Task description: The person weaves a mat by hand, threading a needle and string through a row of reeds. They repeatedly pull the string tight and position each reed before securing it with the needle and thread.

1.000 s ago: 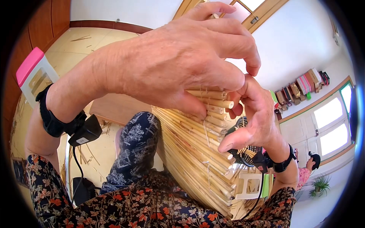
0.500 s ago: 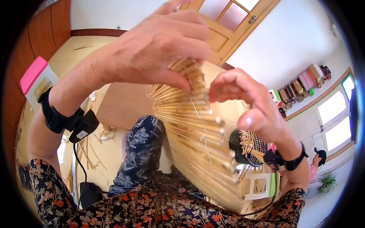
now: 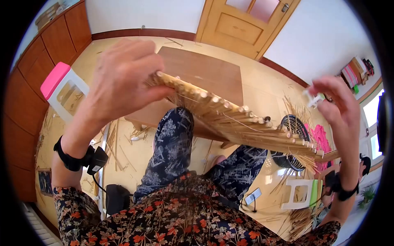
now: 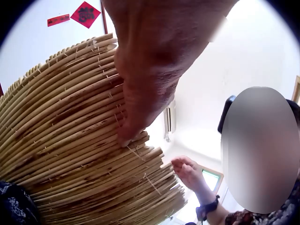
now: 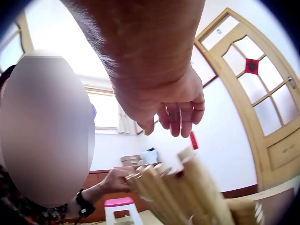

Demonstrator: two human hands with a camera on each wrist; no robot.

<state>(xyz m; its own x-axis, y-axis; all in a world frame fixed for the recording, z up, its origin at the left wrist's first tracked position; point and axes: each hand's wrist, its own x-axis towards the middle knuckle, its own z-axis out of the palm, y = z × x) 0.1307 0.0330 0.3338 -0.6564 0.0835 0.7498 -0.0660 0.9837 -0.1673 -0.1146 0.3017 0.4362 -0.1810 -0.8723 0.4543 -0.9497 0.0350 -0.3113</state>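
A mat of pale stalks (image 3: 230, 119), bound with thin thread, stretches across the head view above the person's knees. The left hand (image 3: 127, 78) grips its left end, thumb on the near face; in the left wrist view that hand (image 4: 145, 79) pinches the edge of the stalks (image 4: 70, 122). Raised at the right, the right hand (image 3: 338, 102) is apart from the mat, fingers loosely bent and holding nothing. The right wrist view has the right hand (image 5: 164, 103) above the cut stalk ends (image 5: 178, 192), not touching them.
A low brown table (image 3: 205, 69) stands beyond the mat. At the left is a pink-topped stool (image 3: 57, 78); at the right are a dark basket (image 3: 296, 125) and a white stool (image 3: 297, 194). Loose stalks lie on the floor, a phone (image 3: 253, 197) by the right knee.
The left hand has moved left and down with the mat's end, and the mat has swung from steep to nearly level. The right hand has moved away to the right.
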